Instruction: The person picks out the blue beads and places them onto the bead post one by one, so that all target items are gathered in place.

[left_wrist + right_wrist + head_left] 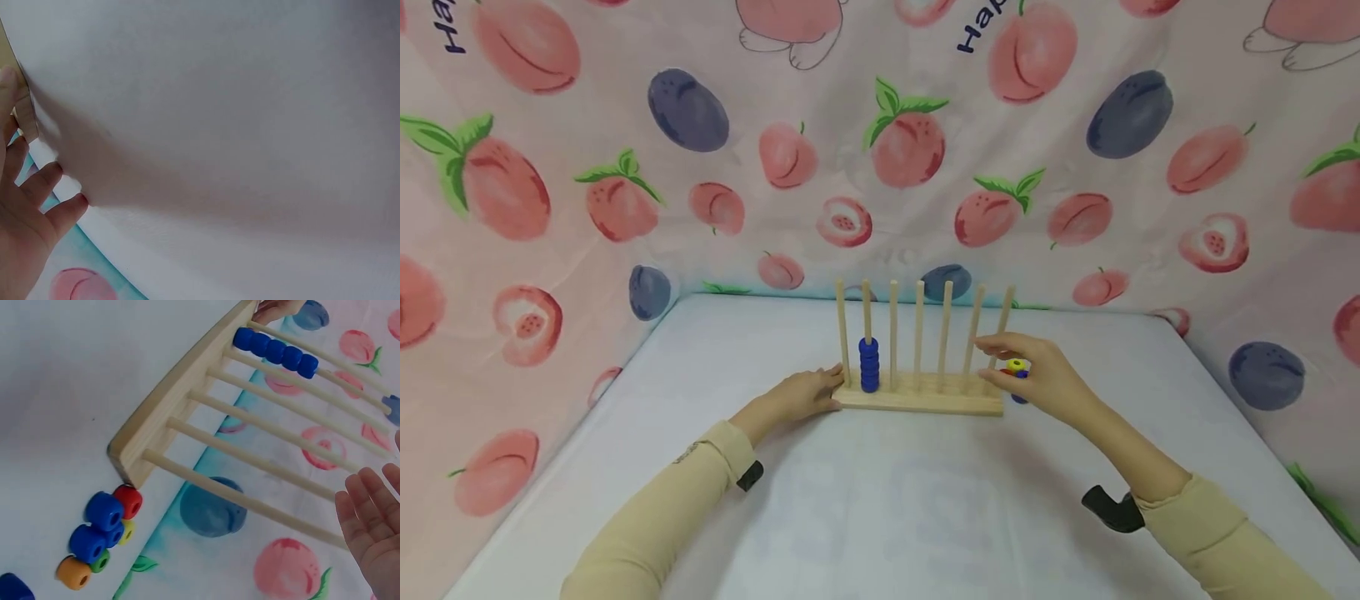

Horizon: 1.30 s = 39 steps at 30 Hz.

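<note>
We note the seven-peg wooden stand (917, 404) upright on the white table (850, 517), its left end gripped between the thumb and fingers of the left hand (797, 396). We find the right hand (1047, 373) released, thumb and fingertips parted, beside the rightmost pegs (1008, 302). We count five blue beads (869, 365) stacked on the second peg from the left (867, 310), with loose coloured beads (88, 542) lying beside the stand's right end.

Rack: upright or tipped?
Upright. In the head view, the rack's base sits flat on the table and its pegs point up.
</note>
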Each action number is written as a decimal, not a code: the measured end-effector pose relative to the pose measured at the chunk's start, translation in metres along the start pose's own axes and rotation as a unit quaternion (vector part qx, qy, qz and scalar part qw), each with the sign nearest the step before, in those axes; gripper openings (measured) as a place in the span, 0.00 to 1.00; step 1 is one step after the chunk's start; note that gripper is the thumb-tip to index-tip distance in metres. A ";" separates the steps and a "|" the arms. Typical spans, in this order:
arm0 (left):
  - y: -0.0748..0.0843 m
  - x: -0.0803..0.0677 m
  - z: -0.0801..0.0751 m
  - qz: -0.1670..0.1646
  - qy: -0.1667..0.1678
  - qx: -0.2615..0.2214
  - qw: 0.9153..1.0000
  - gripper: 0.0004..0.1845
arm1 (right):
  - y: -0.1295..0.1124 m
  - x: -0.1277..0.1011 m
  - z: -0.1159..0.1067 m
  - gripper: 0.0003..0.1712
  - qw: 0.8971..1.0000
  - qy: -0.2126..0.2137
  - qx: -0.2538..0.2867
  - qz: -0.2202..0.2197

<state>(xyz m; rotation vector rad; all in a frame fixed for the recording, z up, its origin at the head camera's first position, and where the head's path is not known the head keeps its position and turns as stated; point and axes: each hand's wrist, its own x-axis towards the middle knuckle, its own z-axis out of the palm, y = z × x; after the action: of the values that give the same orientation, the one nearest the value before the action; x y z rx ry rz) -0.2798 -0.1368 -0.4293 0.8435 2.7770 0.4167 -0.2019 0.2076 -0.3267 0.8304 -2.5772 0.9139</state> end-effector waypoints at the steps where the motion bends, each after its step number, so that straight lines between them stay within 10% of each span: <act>1: 0.000 0.000 -0.001 0.001 0.003 0.001 1.000 0.31 | 0.003 -0.001 0.000 0.22 1.000 -0.001 0.005 0.004; 39: -0.003 0.000 0.000 0.015 0.015 -0.010 1.000 0.31 | 0.091 -0.034 -0.012 0.25 0.989 -0.037 0.058 0.130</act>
<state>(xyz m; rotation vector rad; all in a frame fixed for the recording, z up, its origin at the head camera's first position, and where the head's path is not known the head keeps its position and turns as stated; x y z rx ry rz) -0.2812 -0.1392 -0.4301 0.8833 2.7858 0.4660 -0.2286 0.2874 -0.3760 0.5733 -2.7658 1.1350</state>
